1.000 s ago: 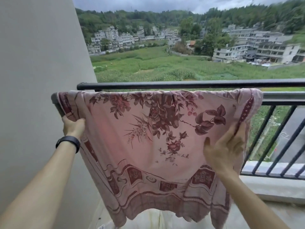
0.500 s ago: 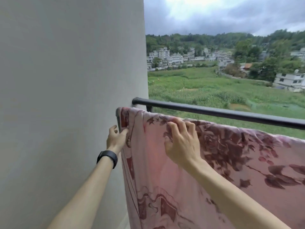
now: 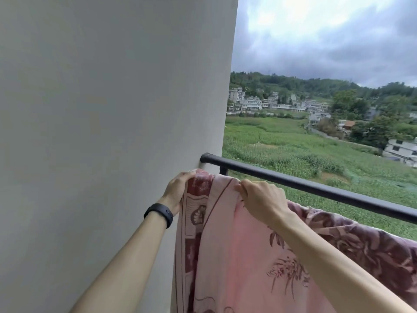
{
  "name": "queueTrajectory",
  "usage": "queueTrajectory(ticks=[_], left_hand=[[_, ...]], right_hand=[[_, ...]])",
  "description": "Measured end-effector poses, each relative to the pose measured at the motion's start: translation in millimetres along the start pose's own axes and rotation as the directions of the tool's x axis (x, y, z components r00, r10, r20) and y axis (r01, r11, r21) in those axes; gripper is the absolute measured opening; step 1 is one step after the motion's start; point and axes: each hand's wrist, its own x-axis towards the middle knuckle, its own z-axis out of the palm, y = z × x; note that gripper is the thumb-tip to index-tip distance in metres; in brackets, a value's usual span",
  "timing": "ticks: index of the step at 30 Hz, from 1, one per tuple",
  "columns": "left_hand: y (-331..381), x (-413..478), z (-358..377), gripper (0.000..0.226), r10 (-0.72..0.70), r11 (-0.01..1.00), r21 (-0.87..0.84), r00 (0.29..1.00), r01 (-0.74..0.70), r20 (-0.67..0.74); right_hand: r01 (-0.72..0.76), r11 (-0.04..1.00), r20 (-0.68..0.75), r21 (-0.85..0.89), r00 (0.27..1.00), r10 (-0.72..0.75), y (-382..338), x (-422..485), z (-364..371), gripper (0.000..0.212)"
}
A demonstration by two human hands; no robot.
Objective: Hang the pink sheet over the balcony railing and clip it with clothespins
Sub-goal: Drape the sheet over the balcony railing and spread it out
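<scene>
Two bare forearms reach forward and up from the bottom of the view, both ending at the wall end of the pink sheet (image 3: 237, 256). The left hand (image 3: 177, 192), with a black wristband (image 3: 159, 214) on its wrist, has its fingers curled round the sheet's dark-bordered side edge, right at the top corner and just beside the grey wall (image 3: 101, 120). The right hand (image 3: 261, 205) sits just to the right of it, knuckles up, fingers bent over the top fold with the fingertips pinching the cloth.

The sheet hangs down toward the person from a bar that the cloth hides. Its top line runs from the corner under the left hand away to the lower right, parallel to the black railing (image 3: 316, 188), which lies just behind and above the fold and meets the wall past the left hand.

No clothespins show. I judge that the draping is nearly done and the clipping not yet begun. The corner to be pinned lies between the two hands, nearer the left, so the left seems best placed to hold it while the right fetches a pin.

Beyond the railing lie a green field (image 3: 282, 143), white houses (image 3: 252, 102), wooded hills and grey cloud.
</scene>
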Motion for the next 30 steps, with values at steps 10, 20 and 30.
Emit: queueTrajectory(ticks=[10,20,30], left_hand=[[18,-4,4,0.026,-0.163,0.985,0.116,0.92,0.129,0.356],[3,-28,27,0.025,-0.244,0.957,0.245,0.89,0.157,0.384],[-10,-20,21,0.011,-0.08,0.971,-0.219,0.994,0.095,0.08]], right_hand=[[-0.252,0.958,-0.168,-0.137,0.959,0.229,94,-92,-37,0.049],[-0.154,0.988,0.096,-0.011,0.983,0.155,35,-63,-31,0.063],[-0.19,0.96,-0.126,-0.207,0.978,0.167,109,-132,-27,0.033]])
